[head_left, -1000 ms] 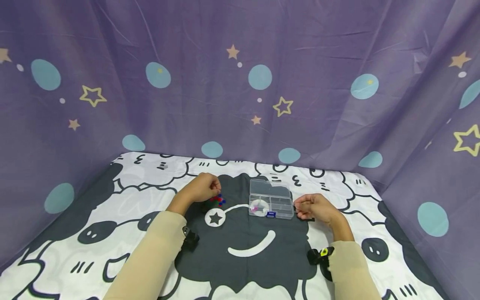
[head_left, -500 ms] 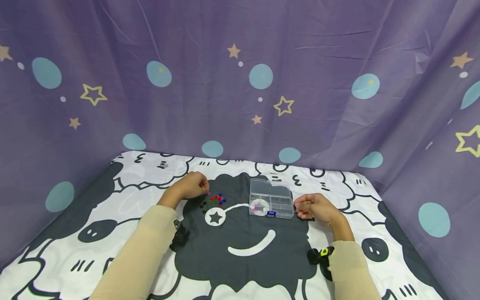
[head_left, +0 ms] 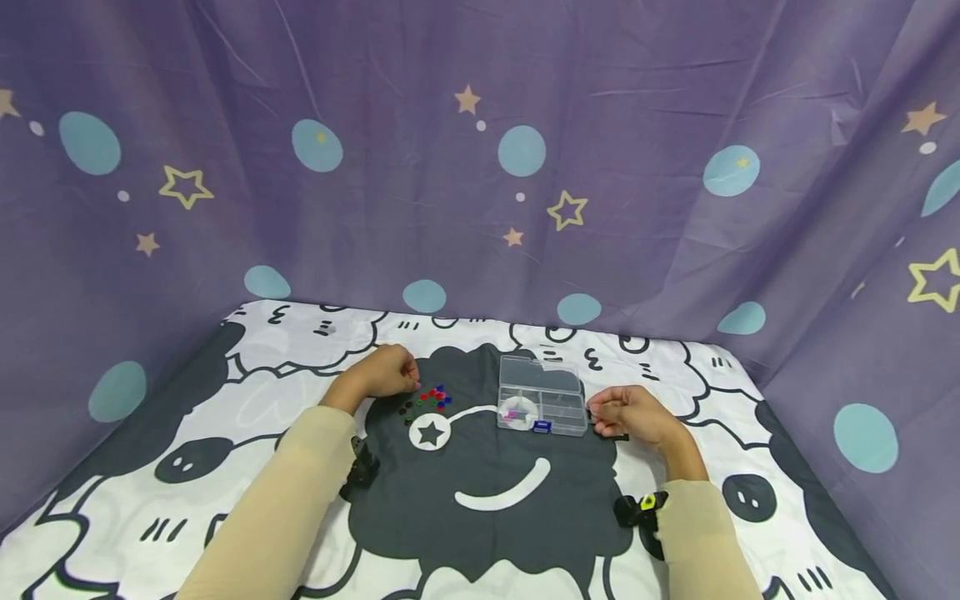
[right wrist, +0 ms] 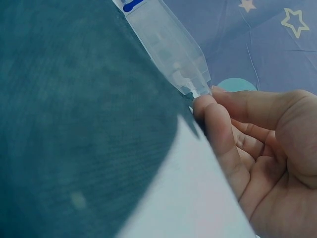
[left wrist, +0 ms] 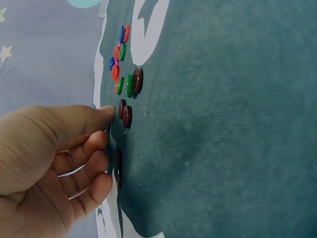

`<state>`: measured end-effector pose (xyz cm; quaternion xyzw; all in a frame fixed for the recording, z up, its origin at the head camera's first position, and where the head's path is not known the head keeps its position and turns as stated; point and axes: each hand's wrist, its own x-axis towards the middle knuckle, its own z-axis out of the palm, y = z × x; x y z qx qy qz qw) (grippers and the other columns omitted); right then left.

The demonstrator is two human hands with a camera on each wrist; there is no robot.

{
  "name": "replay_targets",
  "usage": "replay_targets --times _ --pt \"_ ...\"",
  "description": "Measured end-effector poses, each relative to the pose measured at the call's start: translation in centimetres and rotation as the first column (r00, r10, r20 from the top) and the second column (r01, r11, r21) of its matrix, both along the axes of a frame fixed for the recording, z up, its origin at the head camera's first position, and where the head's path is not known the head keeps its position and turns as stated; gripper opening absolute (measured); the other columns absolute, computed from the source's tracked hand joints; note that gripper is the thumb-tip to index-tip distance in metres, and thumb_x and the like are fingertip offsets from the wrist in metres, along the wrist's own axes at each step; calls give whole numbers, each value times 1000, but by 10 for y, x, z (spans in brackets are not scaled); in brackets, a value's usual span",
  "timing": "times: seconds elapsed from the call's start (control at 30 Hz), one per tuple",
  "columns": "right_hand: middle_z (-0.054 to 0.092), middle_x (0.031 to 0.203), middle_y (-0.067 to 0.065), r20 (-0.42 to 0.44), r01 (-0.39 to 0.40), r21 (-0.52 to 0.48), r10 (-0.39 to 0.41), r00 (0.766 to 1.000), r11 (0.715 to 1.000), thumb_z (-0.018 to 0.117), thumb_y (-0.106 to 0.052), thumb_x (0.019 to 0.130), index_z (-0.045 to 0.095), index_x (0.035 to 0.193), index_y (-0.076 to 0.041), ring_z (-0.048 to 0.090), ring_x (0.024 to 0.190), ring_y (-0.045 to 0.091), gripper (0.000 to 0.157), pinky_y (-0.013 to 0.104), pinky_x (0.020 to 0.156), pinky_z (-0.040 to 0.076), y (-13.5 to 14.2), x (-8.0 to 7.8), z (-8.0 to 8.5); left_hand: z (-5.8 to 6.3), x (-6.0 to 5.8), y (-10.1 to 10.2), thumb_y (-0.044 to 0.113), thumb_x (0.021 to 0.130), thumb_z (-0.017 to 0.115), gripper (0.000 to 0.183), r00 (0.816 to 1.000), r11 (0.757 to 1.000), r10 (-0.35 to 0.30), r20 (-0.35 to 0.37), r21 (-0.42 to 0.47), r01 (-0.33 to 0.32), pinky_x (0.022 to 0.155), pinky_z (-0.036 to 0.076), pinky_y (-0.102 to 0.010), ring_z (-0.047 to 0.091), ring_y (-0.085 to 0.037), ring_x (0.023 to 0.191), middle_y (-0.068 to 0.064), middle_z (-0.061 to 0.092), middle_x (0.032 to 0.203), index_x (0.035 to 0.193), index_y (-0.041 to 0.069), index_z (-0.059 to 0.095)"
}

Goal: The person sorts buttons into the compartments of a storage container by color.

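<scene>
My left hand (head_left: 385, 372) is at the left of a loose cluster of small buttons (head_left: 437, 396) on the dark cloth. Its thumb and forefinger come together at a pink button (head_left: 417, 386), mostly hidden by the fingers in the left wrist view. Just past the thumb lie dark brown buttons (left wrist: 127, 116), with red buttons (left wrist: 115, 73), green buttons (left wrist: 130, 85) and blue buttons (left wrist: 112, 63) around. A clear compartment box (head_left: 562, 411), lid raised, has pink pieces (head_left: 512, 415) in its left part. My right hand (head_left: 633, 414) pinches the box's right end.
A cartoon sheep cloth (head_left: 495, 533) covers the table, and a purple curtain (head_left: 420, 217) rises behind its far edge. Each wrist wears a black camera strap (head_left: 637, 510). A blue latch (head_left: 542, 427) is on the box's near side.
My left hand has moved left from over the cluster, uncovering the brown and green buttons, then stayed nearly still. My right hand and the box have not moved.
</scene>
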<state>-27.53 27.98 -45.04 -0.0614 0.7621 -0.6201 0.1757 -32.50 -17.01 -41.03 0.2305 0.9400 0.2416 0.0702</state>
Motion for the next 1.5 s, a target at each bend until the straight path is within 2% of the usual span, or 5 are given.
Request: replay_targets --times 0.3,0.6,0.9,1.13,1.5 --pt "67 83 5 -4 -12 -13 12 1000 1000 59 2 100 62 112 13 66 70 12 16 25 66 58 2 0 0 0 0 -2 12 88 77 12 1000 1000 9 9 4 -9 71 48 -32 56 -13 69 2 64 72 79 8 70" --pt "68 84 5 -3 -9 -13 9 1000 1000 58 3 100 60 113 15 66 70 11 18 24 66 58 1 0 -2 -1 -1 -5 4 85 71 5 999 999 -54 -5 8 54 70 48 -31 55 -12 70 1 63 73 80 5 70" --pt "68 83 5 3 0 -13 0 1000 1000 59 3 100 61 111 13 66 69 12 15 25 66 58 2 0 -1 -3 0 -6 5 93 67 8 997 998 -52 52 42 50 69 45 -30 52 -12 70 1 59 74 85 6 69" --pt "68 83 6 -6 0 -6 0 1000 1000 60 2 100 60 112 15 66 70 12 18 25 66 58 1 0 0 -3 1 -5 5 93 66 10 997 996 -80 7 47 80 70 43 -30 51 -11 69 3 57 75 83 7 66" --pt "67 83 6 -9 4 2 -4 1000 1000 60 2 99 60 112 16 66 70 12 19 25 66 57 0 0 1 -3 2 5 4 93 63 9 997 994 -78 -9 71 79 70 43 -32 51 -12 70 2 59 76 85 8 66"
